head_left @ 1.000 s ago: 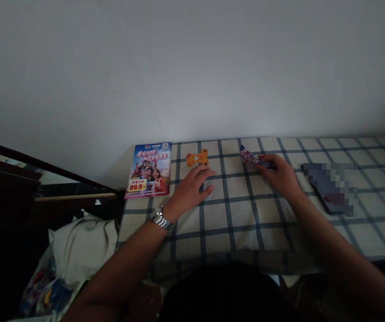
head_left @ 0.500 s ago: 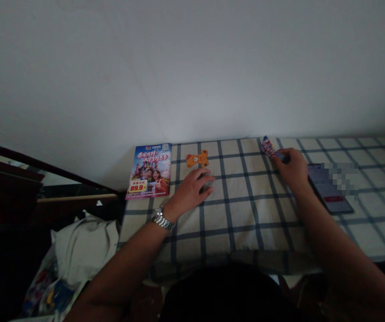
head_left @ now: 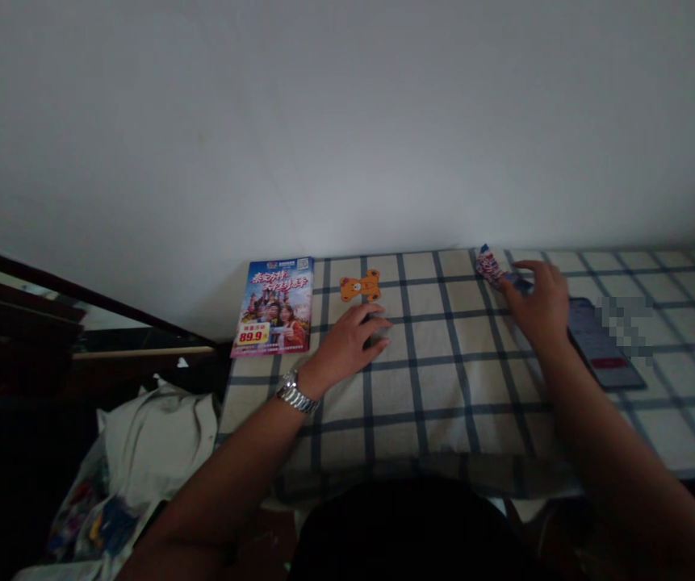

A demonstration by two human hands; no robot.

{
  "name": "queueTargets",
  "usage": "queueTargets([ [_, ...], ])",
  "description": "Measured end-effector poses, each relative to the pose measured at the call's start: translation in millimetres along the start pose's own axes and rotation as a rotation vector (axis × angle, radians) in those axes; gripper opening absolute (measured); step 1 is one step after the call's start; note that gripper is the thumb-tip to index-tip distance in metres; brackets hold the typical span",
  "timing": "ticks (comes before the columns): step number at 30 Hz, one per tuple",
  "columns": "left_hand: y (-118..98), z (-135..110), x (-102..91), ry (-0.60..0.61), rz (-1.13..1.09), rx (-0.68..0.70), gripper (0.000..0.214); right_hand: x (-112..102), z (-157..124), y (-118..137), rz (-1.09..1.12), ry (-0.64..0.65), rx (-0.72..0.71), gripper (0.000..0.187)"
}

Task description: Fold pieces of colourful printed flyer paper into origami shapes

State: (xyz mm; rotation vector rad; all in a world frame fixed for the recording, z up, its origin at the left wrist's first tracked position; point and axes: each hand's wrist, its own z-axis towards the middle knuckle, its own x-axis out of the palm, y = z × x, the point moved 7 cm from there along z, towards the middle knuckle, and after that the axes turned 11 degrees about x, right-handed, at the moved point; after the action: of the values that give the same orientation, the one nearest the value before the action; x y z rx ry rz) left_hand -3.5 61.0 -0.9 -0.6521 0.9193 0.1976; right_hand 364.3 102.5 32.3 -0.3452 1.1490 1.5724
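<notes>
A small crumpled wrapper (head_left: 487, 265) in red, white and blue lies on the checked cloth near the wall. Right beside it is my right hand (head_left: 537, 303), thumb and index finger spread apart, the thumb close to the wrapper's near end. I cannot tell whether the thumb still touches it. Part of a bluish piece shows between thumb and finger. My left hand (head_left: 350, 343), with a silver watch (head_left: 297, 393) on its wrist, rests on the cloth with fingers loosely apart and holds nothing. Just beyond its fingers lies a flat orange bear cutout (head_left: 360, 286).
A colourful flyer (head_left: 274, 307) lies at the cloth's left end. A phone (head_left: 607, 347) with a lit screen lies right of my right hand. The checked cloth (head_left: 444, 363) covers a surface against a white wall (head_left: 347, 129). A pale bag (head_left: 159, 440) sits lower left.
My right hand's thumb and index finger have parted from their pinch at the wrapper, which stays on the cloth. My left hand keeps its pose. The whole view has shifted slightly.
</notes>
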Motion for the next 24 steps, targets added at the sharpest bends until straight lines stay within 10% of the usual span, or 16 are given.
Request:
queueTargets([
  [4, -0.7, 0.2, -0.8, 0.002, 0.005, -0.002, 0.024, -15.0, -8.7, 33.6, 0.063, -0.042, -0.075, 0.029],
  [12, -3.0, 2.2, -3.2, 0.027, 0.005, 0.006, 0.025, 34.6, -53.9, 114.8, 0.301, 0.461, -0.354, 0.02],
  [24, -6.8, 4.0, -5.1, 0.066, 0.046, 0.001, 0.026, 65.1, -85.3, 123.0, 0.266, 0.526, -0.477, 0.025],
])
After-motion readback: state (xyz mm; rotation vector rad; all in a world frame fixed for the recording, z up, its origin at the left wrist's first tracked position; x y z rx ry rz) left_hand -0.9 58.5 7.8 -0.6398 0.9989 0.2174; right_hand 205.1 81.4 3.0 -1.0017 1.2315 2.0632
